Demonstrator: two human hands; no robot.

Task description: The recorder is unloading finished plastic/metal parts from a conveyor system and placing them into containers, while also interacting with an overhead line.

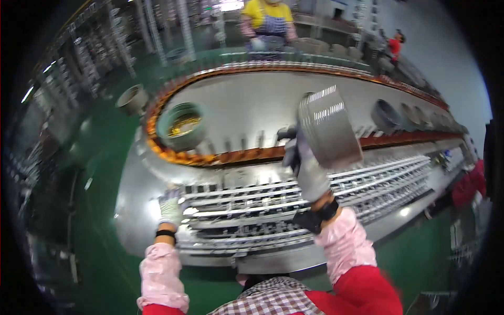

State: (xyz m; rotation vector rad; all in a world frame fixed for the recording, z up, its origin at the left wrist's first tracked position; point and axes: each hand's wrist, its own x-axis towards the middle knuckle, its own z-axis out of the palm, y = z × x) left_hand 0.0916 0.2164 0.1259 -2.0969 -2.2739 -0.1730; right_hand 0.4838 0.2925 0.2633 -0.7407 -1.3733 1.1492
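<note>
My right hand point(311, 170), in a grey glove with dark fingertips, grips a grey round tub point(332, 131) by its left side. The tub is raised and tilted on its side above the near part of the table; what is inside it cannot be seen. My left hand point(170, 207), in a pale glove, lies with fingers stretched forward at the left end of a metal rack point(252, 202) made of long parallel bars. Small shiny pieces beside those fingers are too blurred to name.
An orange-brown conveyor track point(236, 156) loops round the metal table point(236, 105). On the table stands a green tub point(184, 128) with gold-coloured pieces; more grey tubs point(386, 115) line the right. Across the table is a person in yellow point(268, 18). A bucket point(132, 100) stands beyond the left end.
</note>
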